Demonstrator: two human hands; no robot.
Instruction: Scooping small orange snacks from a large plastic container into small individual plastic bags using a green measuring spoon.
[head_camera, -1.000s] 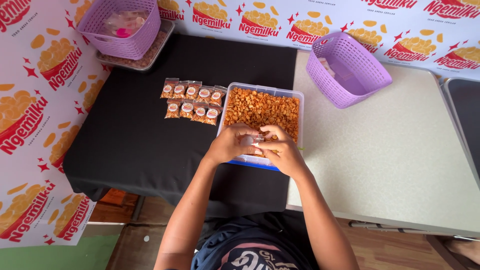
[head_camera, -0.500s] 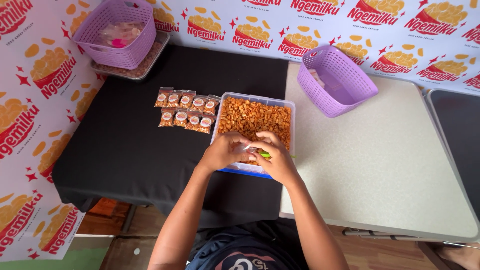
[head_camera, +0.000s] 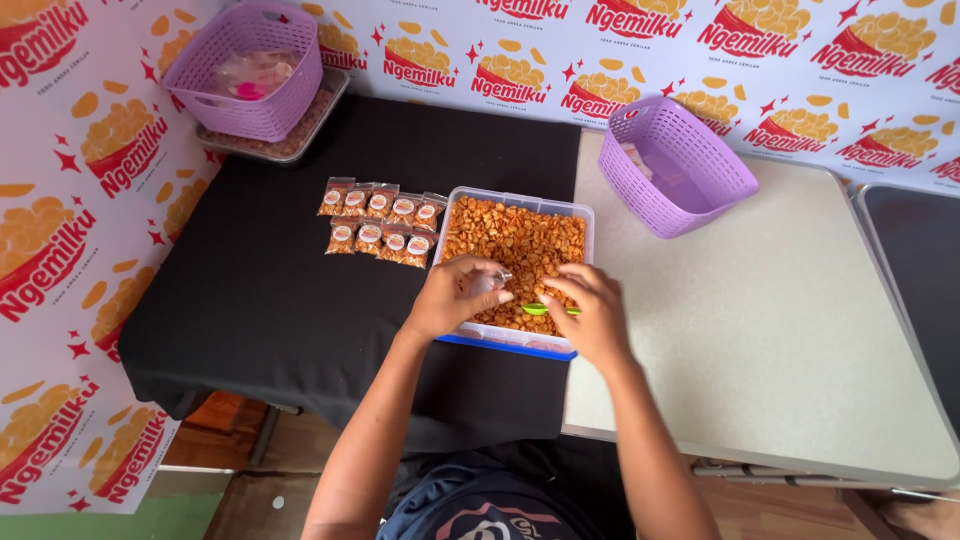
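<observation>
Here the left hand (head_camera: 452, 296) pinches a small clear bag (head_camera: 488, 283) over the near end of the snack-filled tub (head_camera: 517, 262); the right hand (head_camera: 592, 307) grips a green scoop (head_camera: 537, 309). A tilted bag or overfull scoop could scatter pieces onto the black surface (head_camera: 270, 290).

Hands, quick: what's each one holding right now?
Left hand: closed on a small clear bag over the snack tub.
Right hand: closed on a green scoop.

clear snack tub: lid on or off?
Off. The clear tub is open-topped: orange snacks lie exposed, and both the left hand and right hand work directly over them.
</observation>
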